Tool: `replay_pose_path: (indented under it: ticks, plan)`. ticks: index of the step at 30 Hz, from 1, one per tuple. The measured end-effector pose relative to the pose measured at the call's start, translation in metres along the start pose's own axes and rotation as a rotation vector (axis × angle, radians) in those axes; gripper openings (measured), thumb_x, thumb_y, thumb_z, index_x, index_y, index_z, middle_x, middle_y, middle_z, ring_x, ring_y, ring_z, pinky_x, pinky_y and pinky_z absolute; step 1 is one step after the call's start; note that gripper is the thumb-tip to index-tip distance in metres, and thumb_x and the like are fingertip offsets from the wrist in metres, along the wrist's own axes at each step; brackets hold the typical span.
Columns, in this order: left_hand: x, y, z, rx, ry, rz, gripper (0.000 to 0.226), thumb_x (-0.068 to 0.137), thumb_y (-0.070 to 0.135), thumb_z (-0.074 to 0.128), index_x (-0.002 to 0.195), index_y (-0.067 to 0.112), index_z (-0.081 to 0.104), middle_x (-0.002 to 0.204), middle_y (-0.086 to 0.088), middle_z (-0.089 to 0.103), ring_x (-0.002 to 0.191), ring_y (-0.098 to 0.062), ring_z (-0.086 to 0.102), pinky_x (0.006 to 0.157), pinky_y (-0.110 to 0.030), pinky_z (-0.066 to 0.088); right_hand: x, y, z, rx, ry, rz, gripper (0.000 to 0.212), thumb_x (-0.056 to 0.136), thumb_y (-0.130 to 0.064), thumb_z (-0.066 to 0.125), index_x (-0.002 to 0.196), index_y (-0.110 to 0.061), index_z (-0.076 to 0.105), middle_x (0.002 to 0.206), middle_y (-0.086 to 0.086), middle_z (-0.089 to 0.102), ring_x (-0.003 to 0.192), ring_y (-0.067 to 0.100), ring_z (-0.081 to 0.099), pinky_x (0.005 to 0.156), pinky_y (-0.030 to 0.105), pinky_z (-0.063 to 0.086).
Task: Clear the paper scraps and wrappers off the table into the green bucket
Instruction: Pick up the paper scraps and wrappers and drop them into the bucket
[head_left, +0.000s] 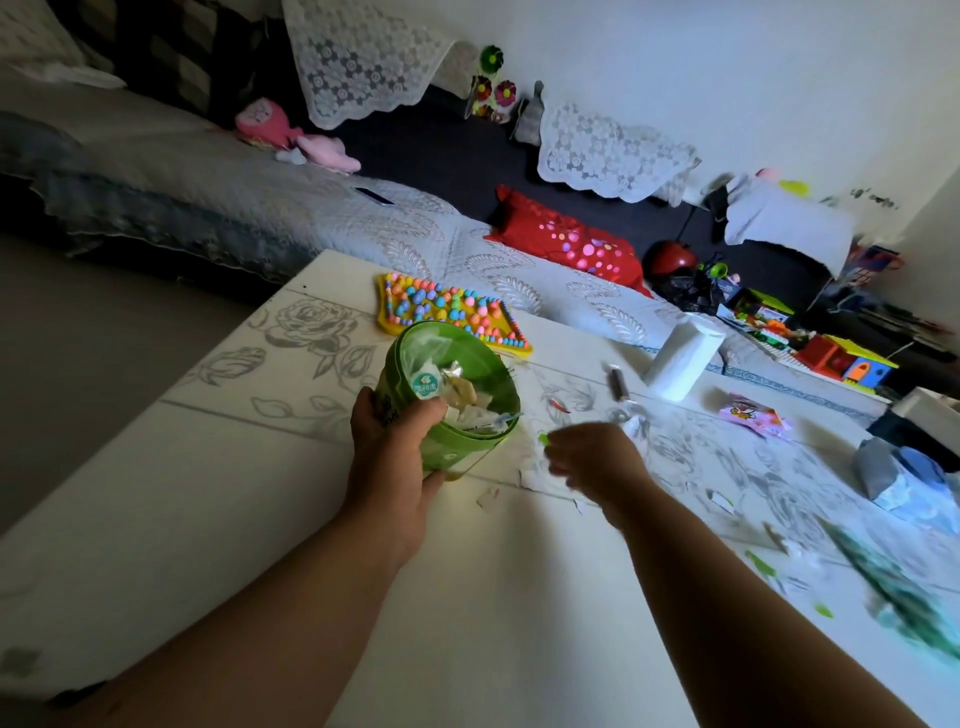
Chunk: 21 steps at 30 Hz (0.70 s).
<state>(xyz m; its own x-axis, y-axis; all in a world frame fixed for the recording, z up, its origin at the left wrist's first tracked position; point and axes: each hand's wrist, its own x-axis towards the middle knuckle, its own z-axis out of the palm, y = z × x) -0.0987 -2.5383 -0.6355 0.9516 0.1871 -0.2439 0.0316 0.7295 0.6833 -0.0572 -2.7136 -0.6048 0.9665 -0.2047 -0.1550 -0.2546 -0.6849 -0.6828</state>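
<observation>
The left hand (390, 457) grips the green bucket (457, 400) — fingers wrapped round its wall; just beside it, the blurred right hand (592, 460) pinches a small green scrap (543, 439).

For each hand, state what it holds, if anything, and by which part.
The left hand grips the green bucket by its side wall near the rim. The right hand is blurred; a small green scrap shows at its fingers, hold uncertain.
</observation>
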Motion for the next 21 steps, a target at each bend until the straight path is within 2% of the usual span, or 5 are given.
replay_pose_path:
  ticks: [2,6,10,13,21]
  plan:
    - [0.001,0.002,-0.001,-0.006,-0.006,0.002,0.071,0.074,0.022,0.070,0.139,0.034,0.044,0.138,0.004,0.057,0.118,-0.026,0.060,0.086,-0.042,0.052,-0.002,0.011,0.011,-0.337,-0.084,-0.014,0.040,0.079,-0.035,0.072,0.106,-0.006,0.067,0.103,0.011,0.066,0.103,0.027,0.061,0.079,0.029,0.046]
    - [0.003,0.003,-0.003,-0.030,0.003,0.019,0.059,0.086,0.015,0.063,0.139,0.034,0.045,0.137,0.005,0.058,0.119,-0.025,0.059,0.093,-0.046,0.050,-0.008,0.003,0.030,-0.449,-0.129,-0.089,0.049,0.069,-0.054,0.073,0.061,-0.012,0.051,0.063,0.003,0.048,0.075,0.021,0.050,0.058,0.028,0.035]
    - [0.004,0.005,-0.004,-0.019,0.013,0.016,0.059,0.087,0.015,0.062,0.140,0.035,0.044,0.137,0.005,0.058,0.121,-0.025,0.059,0.099,-0.052,0.048,-0.009,-0.010,0.041,-0.589,-0.152,-0.181,0.044,0.072,-0.050,0.073,0.069,-0.009,0.058,0.080,0.007,0.057,0.085,0.025,0.055,0.055,0.025,0.034]
    - [0.005,0.007,-0.005,-0.022,0.015,0.015,0.056,0.087,0.015,0.063,0.138,0.032,0.044,0.137,0.004,0.058,0.120,-0.026,0.059,0.098,-0.052,0.049,-0.008,-0.005,0.039,-0.524,-0.130,-0.201,0.033,0.080,-0.033,0.071,0.102,-0.010,0.072,0.106,0.008,0.068,0.106,0.025,0.059,0.081,0.027,0.047]
    - [0.004,0.010,-0.007,-0.011,0.033,0.015,0.061,0.087,0.016,0.064,0.141,0.033,0.042,0.140,0.004,0.055,0.122,-0.027,0.057,0.099,-0.053,0.047,-0.004,-0.003,0.036,-0.470,-0.118,-0.188,0.025,0.086,-0.025,0.066,0.107,-0.013,0.070,0.100,0.006,0.071,0.104,0.019,0.058,0.092,0.026,0.038]
